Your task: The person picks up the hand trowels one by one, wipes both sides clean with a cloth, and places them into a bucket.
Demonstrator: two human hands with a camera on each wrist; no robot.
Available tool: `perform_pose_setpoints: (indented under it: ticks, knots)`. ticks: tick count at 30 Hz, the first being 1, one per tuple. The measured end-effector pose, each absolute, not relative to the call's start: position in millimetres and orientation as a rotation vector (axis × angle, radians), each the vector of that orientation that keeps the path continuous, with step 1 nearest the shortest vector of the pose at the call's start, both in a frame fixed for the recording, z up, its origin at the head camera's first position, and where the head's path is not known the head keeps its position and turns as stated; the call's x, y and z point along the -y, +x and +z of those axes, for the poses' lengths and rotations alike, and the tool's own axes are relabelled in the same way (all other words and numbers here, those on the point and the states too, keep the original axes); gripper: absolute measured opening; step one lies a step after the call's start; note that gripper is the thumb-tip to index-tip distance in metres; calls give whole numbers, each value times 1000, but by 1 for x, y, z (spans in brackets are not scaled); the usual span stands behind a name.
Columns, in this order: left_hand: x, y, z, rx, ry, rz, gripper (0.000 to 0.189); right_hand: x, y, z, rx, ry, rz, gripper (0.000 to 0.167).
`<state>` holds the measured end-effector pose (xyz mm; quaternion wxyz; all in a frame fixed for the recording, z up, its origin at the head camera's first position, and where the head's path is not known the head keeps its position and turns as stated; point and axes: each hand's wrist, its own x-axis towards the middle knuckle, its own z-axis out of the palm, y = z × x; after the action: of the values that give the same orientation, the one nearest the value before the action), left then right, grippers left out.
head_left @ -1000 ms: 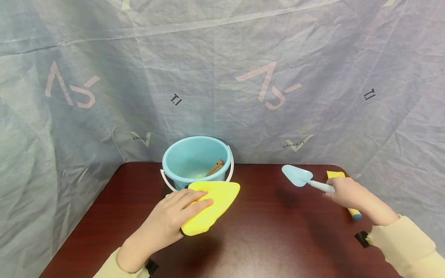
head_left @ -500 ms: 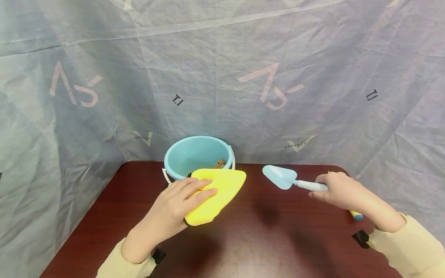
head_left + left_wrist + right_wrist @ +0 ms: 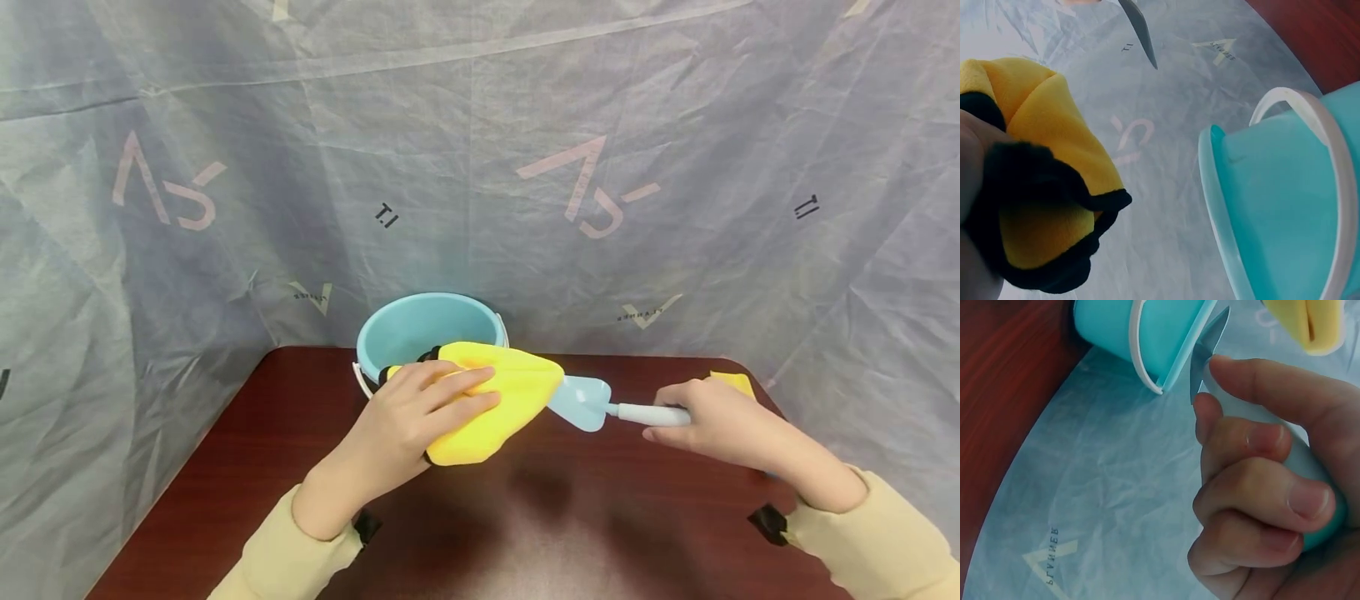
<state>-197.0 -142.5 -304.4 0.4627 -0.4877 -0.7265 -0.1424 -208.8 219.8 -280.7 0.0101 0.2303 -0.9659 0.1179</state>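
Observation:
My left hand (image 3: 412, 417) grips a folded yellow cloth (image 3: 517, 383) with black edging, held above the table in front of the bucket. In my right hand (image 3: 712, 417) is a small trowel (image 3: 581, 404) with a light blue blade and pale handle; the fingers curl round the handle in the right wrist view. The blade points left, and its tip is hidden at the cloth's right end in the head view. Whether blade and cloth touch, I cannot tell. Behind the cloth stands a light blue bucket (image 3: 420, 312), its white handle (image 3: 1338, 169) hanging down. The bucket's contents are hidden.
The dark red table (image 3: 285, 433) runs back to a grey printed sheet (image 3: 465, 167) hung behind and at the sides. Near the right edge lies a yellow item (image 3: 735, 382), mostly hidden by my right hand and forearm.
My right hand has carried the trowel left, up to the cloth. The left hand has moved the cloth slightly up and right, covering more of the bucket's front.

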Motion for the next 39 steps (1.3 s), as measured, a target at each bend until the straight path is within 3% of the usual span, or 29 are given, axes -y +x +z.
perform_pose_setpoints:
  ticks: [16, 39]
  knots:
    - [110, -205, -311, 1850, -1257, -206, 45, -203, -203, -285, 2990, 909, 457, 16]
    - [94, -202, -335, 1881, -1286, 120, 46, -199, -196, -285, 2963, 988, 494, 15]
